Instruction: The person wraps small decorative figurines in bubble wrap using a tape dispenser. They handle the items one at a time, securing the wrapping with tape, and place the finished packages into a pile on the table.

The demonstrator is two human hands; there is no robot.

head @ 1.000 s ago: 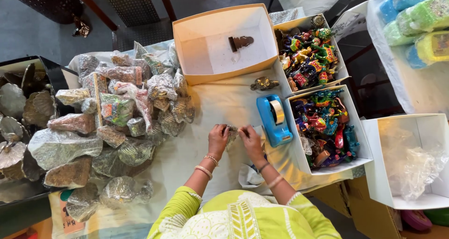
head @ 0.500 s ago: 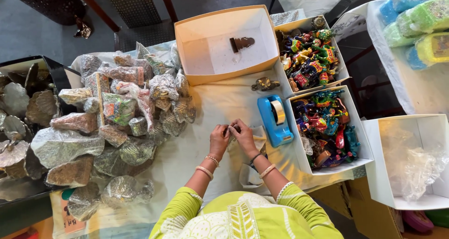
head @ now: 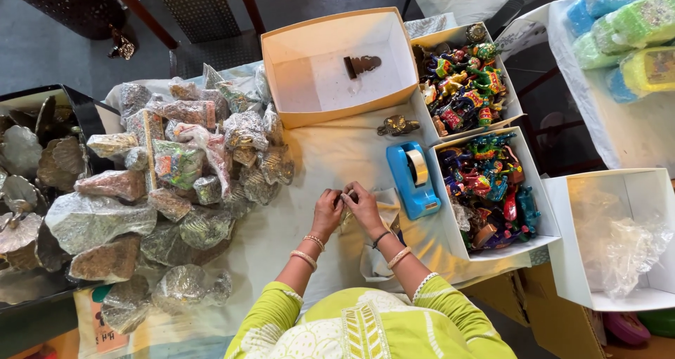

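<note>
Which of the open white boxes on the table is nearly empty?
The large white cardboard box at the far side: it holds only one small brown piece; the others hold colourful figurines.

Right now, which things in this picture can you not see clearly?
- Head view: the small item between the left hand and right hand is covered by fingers.
- Clear bags in the white box hide their contents.
- Wrapped pieces blur under glittery film.

A heap of clear-wrapped packets (head: pixel 183 169) covers the worktop's left half. At the far edge stands an open white box (head: pixel 337 113), nearly bare. Along the right edge two white boxes (head: pixel 548 218) hold bright painted figures. Beyond the right edge, another white box (head: pixel 633 183) holds crumpled clear wrap.
</note>
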